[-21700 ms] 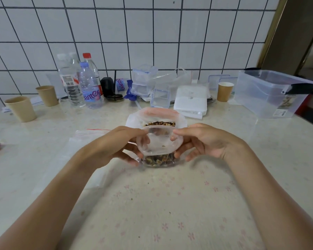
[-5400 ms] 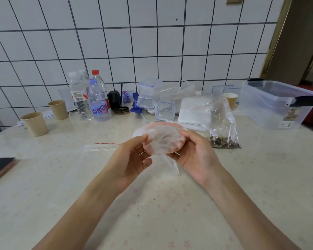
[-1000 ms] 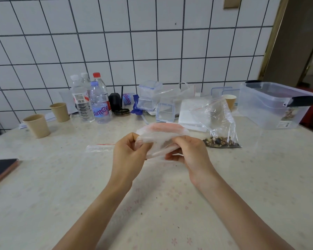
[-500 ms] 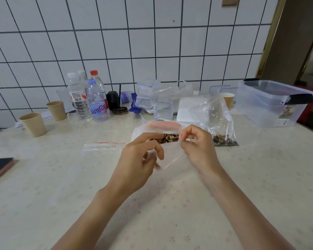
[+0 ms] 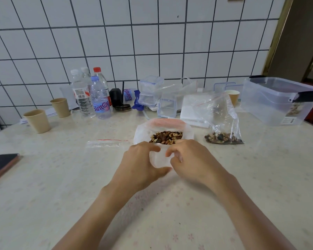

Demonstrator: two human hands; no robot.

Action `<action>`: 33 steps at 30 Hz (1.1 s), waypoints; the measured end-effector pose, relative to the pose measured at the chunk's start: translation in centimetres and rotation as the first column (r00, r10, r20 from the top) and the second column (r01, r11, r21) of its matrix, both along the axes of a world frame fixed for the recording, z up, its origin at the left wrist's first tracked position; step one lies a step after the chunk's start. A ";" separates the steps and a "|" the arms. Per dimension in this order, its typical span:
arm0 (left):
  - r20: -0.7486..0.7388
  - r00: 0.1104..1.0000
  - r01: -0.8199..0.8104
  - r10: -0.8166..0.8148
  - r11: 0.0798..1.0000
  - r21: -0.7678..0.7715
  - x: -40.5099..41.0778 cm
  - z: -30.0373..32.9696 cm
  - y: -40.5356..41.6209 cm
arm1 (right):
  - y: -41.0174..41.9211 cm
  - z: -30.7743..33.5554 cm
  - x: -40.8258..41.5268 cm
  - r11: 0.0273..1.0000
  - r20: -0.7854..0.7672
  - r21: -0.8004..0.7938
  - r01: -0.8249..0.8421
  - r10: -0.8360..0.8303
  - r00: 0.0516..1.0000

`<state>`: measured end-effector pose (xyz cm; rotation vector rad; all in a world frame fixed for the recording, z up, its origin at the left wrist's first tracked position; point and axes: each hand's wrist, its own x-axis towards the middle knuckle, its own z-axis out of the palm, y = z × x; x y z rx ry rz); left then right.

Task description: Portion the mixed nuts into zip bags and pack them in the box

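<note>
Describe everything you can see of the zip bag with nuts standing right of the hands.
The filled zip bag is clear, crinkled plastic with a thin red line along its top edge. It stands roughly upright on the table, leaning slightly, its upper part empty and puffed. A shallow layer of mixed brown nuts fills the bottom. Neither hand touches it. It stands in front of the white box, left of the clear storage bin. Whether its seal is closed cannot be told.

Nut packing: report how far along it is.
Done: one zip bag with nuts stands on the table, not yet in the clear box. In hand: the left hand and right hand hold a small clear bag before the big bag of mixed nuts. Left: fill it, the empty zip bag too, then box them.
</note>
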<state>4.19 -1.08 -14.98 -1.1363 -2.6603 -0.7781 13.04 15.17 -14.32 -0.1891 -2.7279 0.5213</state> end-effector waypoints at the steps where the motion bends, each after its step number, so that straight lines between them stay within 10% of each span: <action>1: 0.004 1.000 -0.009 0.009 0.998 -0.063 -0.1 -0.2 0.1 | 0.2 -0.1 0.0 1.000 0.066 -0.004 -0.001 0.001 0.998; 13: 0.048 0.995 -0.069 0.089 0.948 -0.309 -1.8 -1.3 0.4 | 2.0 -1.7 -1.1 0.995 0.280 -0.092 0.039 -0.011 0.960; 24: 0.421 0.900 0.050 -0.115 0.986 0.161 -2.9 -0.1 -1.6 | 3.6 -0.4 0.4 0.802 0.086 -0.583 -0.126 0.215 0.973; 29: 0.478 0.867 -0.072 -0.141 0.914 0.399 -3.2 0.6 -2.2 | 4.4 -0.6 -0.5 0.733 -0.277 -0.680 -0.011 -0.243 0.930; 33: 0.319 0.945 -0.241 0.080 0.829 0.505 -4.3 0.2 -1.8 | 5.8 -1.9 -1.1 0.827 -0.208 -0.414 0.381 -0.493 0.845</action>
